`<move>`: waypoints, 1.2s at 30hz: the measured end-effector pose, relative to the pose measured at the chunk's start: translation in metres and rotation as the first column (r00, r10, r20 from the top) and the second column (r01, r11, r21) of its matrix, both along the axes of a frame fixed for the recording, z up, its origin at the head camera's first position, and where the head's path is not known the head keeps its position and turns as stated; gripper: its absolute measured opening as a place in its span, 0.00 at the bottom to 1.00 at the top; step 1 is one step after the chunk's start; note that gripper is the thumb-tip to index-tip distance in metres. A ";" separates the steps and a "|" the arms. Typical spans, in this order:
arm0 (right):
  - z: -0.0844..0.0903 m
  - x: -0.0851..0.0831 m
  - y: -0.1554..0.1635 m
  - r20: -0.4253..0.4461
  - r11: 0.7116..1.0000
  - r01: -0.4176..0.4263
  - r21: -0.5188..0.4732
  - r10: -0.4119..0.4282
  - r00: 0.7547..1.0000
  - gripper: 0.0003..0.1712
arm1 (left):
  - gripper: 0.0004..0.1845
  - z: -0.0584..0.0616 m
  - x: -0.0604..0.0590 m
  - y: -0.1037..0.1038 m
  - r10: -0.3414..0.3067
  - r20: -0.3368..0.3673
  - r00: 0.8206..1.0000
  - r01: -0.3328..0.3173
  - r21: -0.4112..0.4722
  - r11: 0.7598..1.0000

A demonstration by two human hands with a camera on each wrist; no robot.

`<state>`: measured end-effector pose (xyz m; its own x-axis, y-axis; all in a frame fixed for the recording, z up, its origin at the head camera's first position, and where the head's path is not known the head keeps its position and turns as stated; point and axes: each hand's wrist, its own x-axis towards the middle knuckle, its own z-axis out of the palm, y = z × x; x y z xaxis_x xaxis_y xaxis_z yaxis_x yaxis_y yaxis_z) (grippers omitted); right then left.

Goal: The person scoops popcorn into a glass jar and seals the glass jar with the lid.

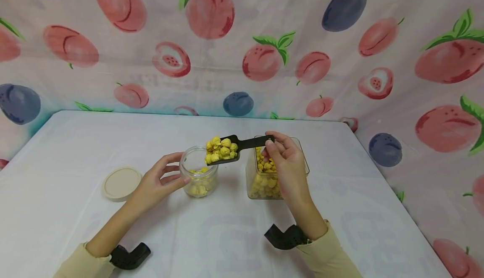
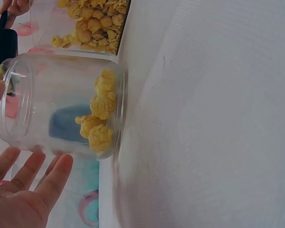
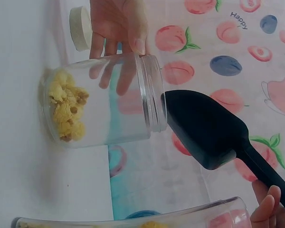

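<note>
My right hand [image 1: 285, 156] pinches the handle end of a black scoop [image 1: 247, 143]. Yellow popcorn [image 1: 221, 148] is heaped in the scoop, whose front edge is over the mouth of a clear round jar [image 1: 198, 185]. In the right wrist view the scoop [image 3: 206, 130] shows its underside close to the jar's rim. My left hand [image 1: 160, 177] holds the jar from its left side, thumb in front and fingers behind. Several popcorn pieces [image 2: 102, 109] lie on the jar's bottom, and the jar stands upright on the table.
Behind and under my right hand stands a clear square container [image 1: 251, 185] of popcorn, its top open. A cream round lid [image 1: 122, 183] lies left of the jar on the white table [image 1: 196, 244]. A fruit-print cloth [image 1: 211, 76] hangs behind.
</note>
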<state>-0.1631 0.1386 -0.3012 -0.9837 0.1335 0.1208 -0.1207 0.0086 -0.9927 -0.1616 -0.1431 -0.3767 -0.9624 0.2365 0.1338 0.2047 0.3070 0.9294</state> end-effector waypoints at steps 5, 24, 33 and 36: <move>0.000 0.000 0.000 -0.001 1.000 -0.002 0.000 0.002 1.000 0.16 | 0.32 0.001 0.000 0.001 0.002 0.004 1.000 -0.002 -0.001 1.000; 0.001 0.001 0.000 -0.003 0.999 0.007 0.034 -0.007 1.000 0.16 | 0.32 0.002 0.001 0.000 -0.002 0.017 1.000 0.002 0.000 1.000; 0.000 0.001 0.001 -0.012 1.000 0.009 0.015 -0.009 1.000 0.16 | 0.32 0.001 0.001 0.000 -0.006 0.012 1.000 0.006 0.003 1.000; 0.001 0.000 0.002 -0.010 0.999 0.020 0.026 -0.020 1.000 0.16 | 0.32 0.001 0.001 0.000 -0.006 0.013 1.000 0.006 0.001 1.000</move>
